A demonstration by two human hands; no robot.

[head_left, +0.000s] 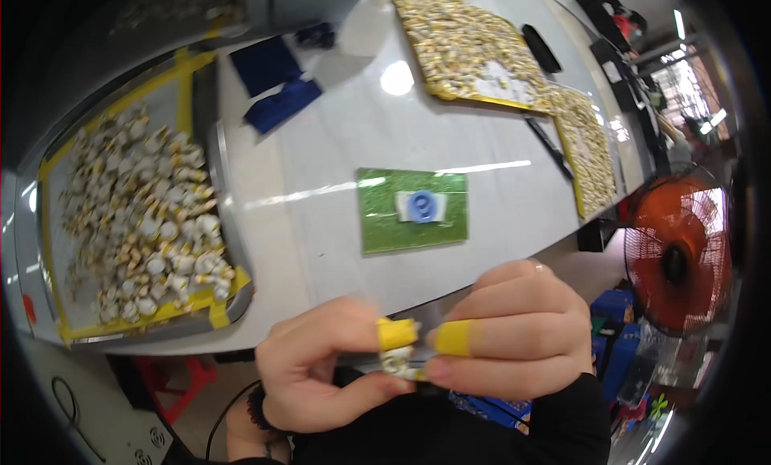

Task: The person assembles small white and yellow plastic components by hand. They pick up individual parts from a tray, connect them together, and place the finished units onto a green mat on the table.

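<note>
Close to my body, my left hand (317, 369) pinches a small white piece with yellow bits (396, 360) between thumb and index finger. Yellow tape wraps that index fingertip. My right hand (522, 328) is closed beside it, thumb and fingertips at the lower right end of the same piece; one of its fingers also wears yellow tape. The exact kind of the piece is too small to make out. Beyond the hands, a green rectangular mat (381, 228) lies on the table, bearing a white rectangle with a round blue piece (422, 206) on it.
A yellow-taped tray (189, 104) on the left holds a heap of small white parts. Yellow-edged trays (474, 100) at the far right carry many small pieces. Dark blue cloths (265, 67) lie at the back left. An orange fan (679, 252) stands beyond the table's right edge.
</note>
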